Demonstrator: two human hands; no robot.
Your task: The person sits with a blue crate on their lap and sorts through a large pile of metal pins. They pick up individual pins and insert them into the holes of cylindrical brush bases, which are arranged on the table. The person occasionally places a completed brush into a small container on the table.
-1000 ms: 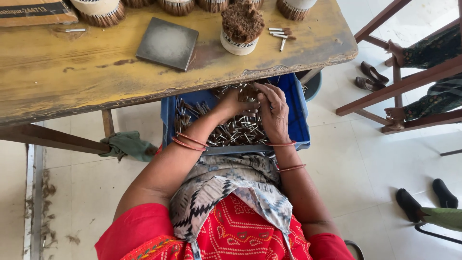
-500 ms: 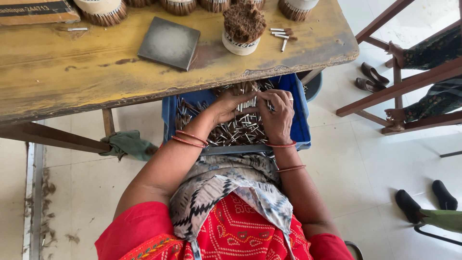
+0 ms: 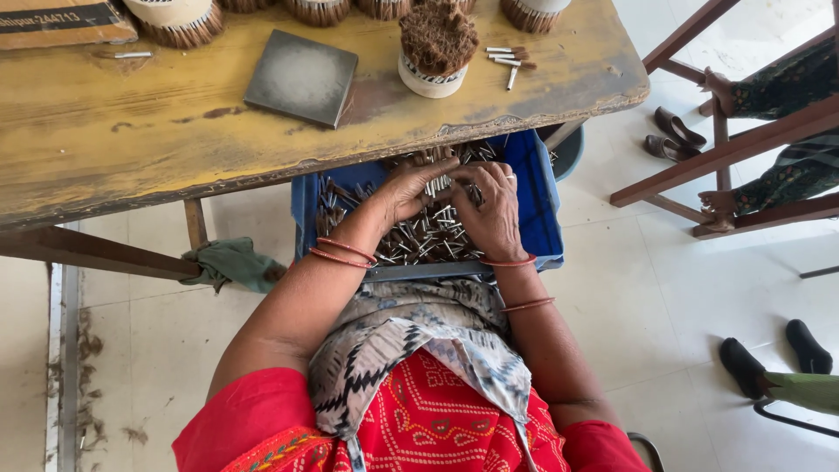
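Nails (image 3: pixel 419 238) are filling the blue crate (image 3: pixel 542 201) on my lap, under the surface's (image 3: pixel 175 149) near edge. I'm pinching several with my left hand (image 3: pixel 411 188) while my right hand (image 3: pixel 494 210), fingers spread flat, is steadying the heap.

worn yellow wooden table (image 3: pixel 175 149) with a grey square slab (image 3: pixel 301 77), a bristle-filled cup (image 3: pixel 434 48), loose metal pins (image 3: pixel 507 59)

Blue crate (image 3: pixel 537 188); silvery pins (image 3: pixel 419 240); worn yellow table (image 3: pixel 131 140); grey slab (image 3: pixel 301 77); red patterned garment (image 3: pixel 437 419); green cloth (image 3: pixel 232 262).
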